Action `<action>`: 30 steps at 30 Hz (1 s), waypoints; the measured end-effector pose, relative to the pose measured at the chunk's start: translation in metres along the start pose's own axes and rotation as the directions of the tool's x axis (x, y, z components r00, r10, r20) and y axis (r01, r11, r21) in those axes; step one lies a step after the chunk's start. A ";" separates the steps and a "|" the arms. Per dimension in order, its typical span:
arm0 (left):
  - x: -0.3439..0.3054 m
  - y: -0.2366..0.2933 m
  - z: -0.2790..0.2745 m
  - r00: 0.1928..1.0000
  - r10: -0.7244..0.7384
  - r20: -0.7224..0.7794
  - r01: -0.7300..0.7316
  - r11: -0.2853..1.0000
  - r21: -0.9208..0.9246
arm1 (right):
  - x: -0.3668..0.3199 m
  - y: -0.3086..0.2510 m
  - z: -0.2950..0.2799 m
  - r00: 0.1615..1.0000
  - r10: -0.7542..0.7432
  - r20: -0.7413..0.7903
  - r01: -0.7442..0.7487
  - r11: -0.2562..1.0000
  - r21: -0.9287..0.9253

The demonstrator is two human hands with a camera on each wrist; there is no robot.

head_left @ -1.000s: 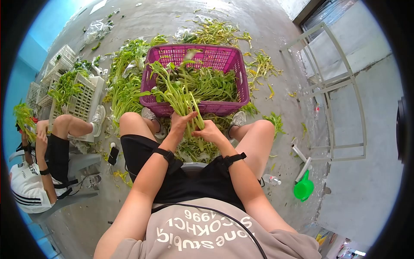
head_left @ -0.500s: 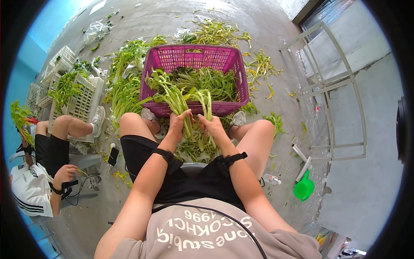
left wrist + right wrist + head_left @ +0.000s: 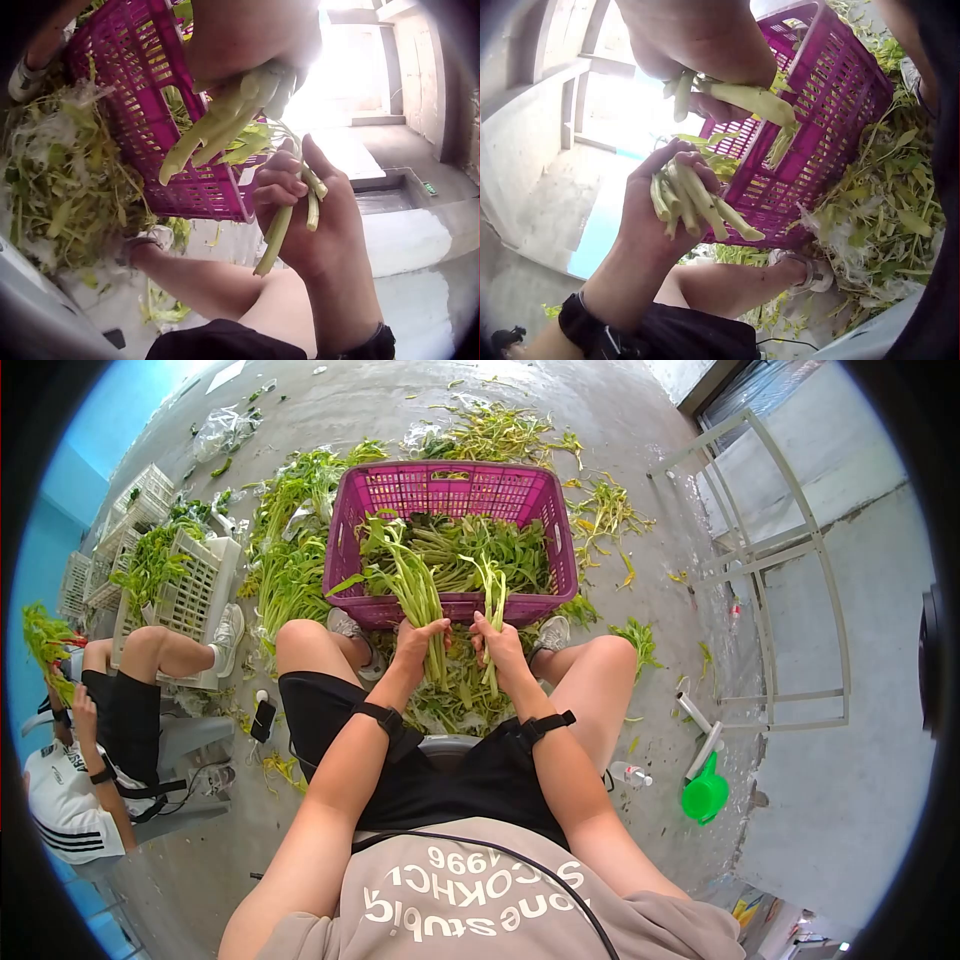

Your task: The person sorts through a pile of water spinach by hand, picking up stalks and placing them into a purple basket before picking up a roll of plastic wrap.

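Observation:
My left hand (image 3: 416, 645) grips a bunch of pale green leafy vegetable stalks (image 3: 415, 582), leaves pointing away over the crate's near rim. In the right wrist view, their cut ends (image 3: 686, 199) stick out of the left fist. Close beside it, my right hand (image 3: 500, 648) holds a thinner bunch of stalks (image 3: 495, 588); the left wrist view shows a few cut ends (image 3: 279, 238) below its curled fingers. The purple plastic crate (image 3: 480, 490) stands just beyond both hands, with leafy greens (image 3: 485, 550) lying in it.
Loose leaves and trimmings (image 3: 450, 705) cover the floor between my legs. More greens (image 3: 290, 560) lie left of the crate, yellowed scraps (image 3: 610, 510) to its right. Another seated person (image 3: 75, 790) works at the left. A metal frame (image 3: 770, 560) leans by the right wall near a green scoop (image 3: 705, 795).
My hands were together at the bunch; the right hand has moved right, carrying some stalks apart. Those stalks bent over half a second ago and now stand straighter. The left hand still holds its bunch.

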State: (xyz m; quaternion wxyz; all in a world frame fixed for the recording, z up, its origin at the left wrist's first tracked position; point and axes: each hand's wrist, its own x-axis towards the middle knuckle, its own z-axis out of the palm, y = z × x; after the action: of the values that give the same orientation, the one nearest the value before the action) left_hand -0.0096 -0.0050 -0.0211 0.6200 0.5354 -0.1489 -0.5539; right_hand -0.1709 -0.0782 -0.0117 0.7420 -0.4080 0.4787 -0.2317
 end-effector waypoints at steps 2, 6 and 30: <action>0.000 -0.001 0.000 1.000 -0.001 -0.001 0.001 1.000 -0.004 | -0.001 -0.001 0.000 1.000 -0.003 0.003 0.003 1.000 0.007; 0.000 0.000 0.000 1.000 -0.025 0.000 0.025 0.999 0.039 | -0.002 -0.004 -0.001 0.999 -0.004 0.044 0.001 0.996 0.089; -0.012 0.002 0.012 0.957 0.045 0.287 -0.082 0.990 0.118 | -0.003 -0.009 0.002 0.991 -0.125 0.048 0.121 0.990 0.066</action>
State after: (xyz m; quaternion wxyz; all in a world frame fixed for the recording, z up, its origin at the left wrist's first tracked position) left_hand -0.0220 -0.0015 -0.0102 0.5740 0.4843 -0.2886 -0.5939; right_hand -0.1704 -0.0800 -0.0020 0.7510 -0.4190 0.4258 -0.2814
